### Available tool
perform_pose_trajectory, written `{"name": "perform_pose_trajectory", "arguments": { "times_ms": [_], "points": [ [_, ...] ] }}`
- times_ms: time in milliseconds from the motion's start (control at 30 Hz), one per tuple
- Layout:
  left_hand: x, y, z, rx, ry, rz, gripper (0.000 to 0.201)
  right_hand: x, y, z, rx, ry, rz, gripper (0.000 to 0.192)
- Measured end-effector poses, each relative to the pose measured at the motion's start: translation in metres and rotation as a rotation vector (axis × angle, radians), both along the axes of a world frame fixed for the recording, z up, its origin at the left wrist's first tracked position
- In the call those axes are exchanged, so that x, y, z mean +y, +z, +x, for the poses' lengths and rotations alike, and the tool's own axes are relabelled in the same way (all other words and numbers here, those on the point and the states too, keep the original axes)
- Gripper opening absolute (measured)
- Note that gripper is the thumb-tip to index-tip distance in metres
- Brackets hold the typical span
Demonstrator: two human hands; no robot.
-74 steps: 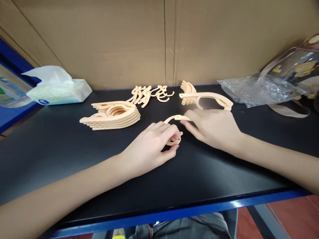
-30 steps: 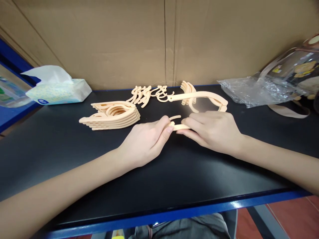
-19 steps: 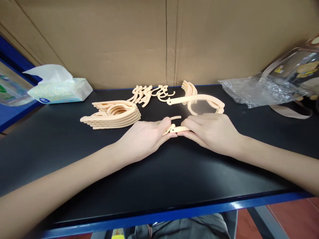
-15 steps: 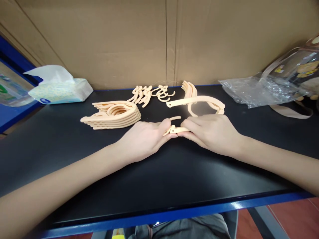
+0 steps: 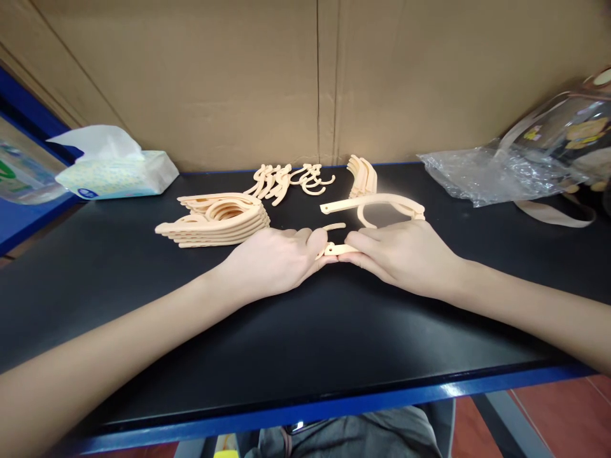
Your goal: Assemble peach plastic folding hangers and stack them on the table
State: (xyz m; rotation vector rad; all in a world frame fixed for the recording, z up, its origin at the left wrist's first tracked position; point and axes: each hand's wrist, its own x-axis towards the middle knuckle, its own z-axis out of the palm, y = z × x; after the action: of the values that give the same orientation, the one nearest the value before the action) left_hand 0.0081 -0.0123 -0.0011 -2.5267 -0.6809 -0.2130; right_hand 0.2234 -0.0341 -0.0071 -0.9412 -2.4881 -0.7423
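Note:
My left hand [image 5: 277, 259] is closed in a pinch on a cream plastic hanger hook, most of it hidden by the fingers; its curved tip [image 5: 335, 226] pokes out above them. My right hand [image 5: 405, 257] grips a cream folding hanger's arms. One arm's holed end [image 5: 331, 250] sticks out of the right fingers and meets the hook part at my left fingertips. The other arm [image 5: 377, 200] arches above the right hand, its holed end pointing left and apart from the hook. Whether the hook and the lower arm are locked together I cannot tell.
A stack of folded hanger bodies [image 5: 219, 222] lies left of my hands. Behind are several loose hooks [image 5: 274, 181] and a group of hanger arms [image 5: 363, 175]. A tissue box [image 5: 119, 173] stands back left; a clear plastic bag [image 5: 496, 175] and a transparent backpack [image 5: 582, 127] lie right.
The upper hanger arm has dropped a little toward my right hand and tilted. My left hand has rolled slightly over the joint, covering more of the hook.

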Motion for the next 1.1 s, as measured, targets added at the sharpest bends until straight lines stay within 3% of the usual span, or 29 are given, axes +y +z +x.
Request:
{"name": "perform_pose_trajectory", "arguments": {
  "times_ms": [567, 767, 1100],
  "points": [
    [0.0, 0.0024, 0.0004, -0.008, -0.051, 0.123, 0.03, 0.0001, 0.003, 0.0023, -0.026, -0.083, -0.198, 0.047],
    [0.0033, -0.0024, -0.0004, -0.11, -0.097, 0.2, 0.027, 0.001, 0.0046, 0.0026, -0.037, -0.089, -0.192, 0.045],
    [0.0037, -0.0021, 0.0009, -0.099, -0.115, 0.221, 0.029, 0.0024, 0.002, 0.0022, -0.056, -0.098, -0.191, 0.048]
  ]
}}
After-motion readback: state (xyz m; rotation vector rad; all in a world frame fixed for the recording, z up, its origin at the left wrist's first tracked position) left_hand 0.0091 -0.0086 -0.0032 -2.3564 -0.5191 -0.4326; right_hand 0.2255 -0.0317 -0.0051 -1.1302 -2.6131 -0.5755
